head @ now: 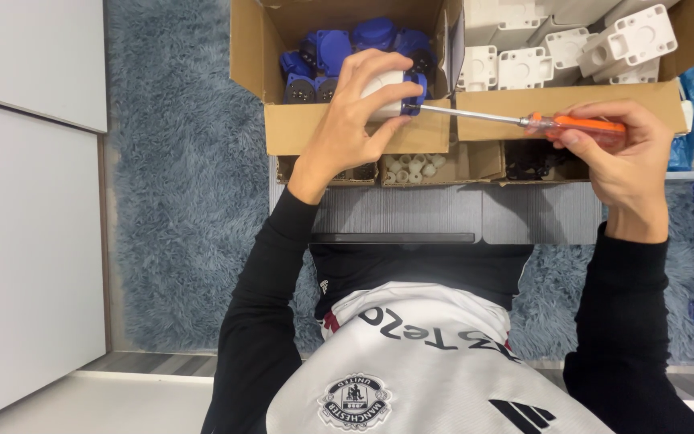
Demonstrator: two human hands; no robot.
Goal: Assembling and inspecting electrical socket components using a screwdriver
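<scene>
Black sleeves (white crested shirt).

Open brown cardboard box point(347, 128) of blue parts at left, matching box point(572, 100) of white parts at right, small brown trays point(475, 165) below

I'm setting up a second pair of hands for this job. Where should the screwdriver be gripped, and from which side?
Probably grip the screwdriver by its orange handle at the right end, as the right hand does, coming from the right. It lies level, its thin shaft pointing left into the white-and-blue part in the left hand.

Two boxes top of frame: plugs point(339, 50) in left box point(283, 124), brackets point(524, 66) in right box point(572, 100); small trays point(475, 165) just below them
</scene>
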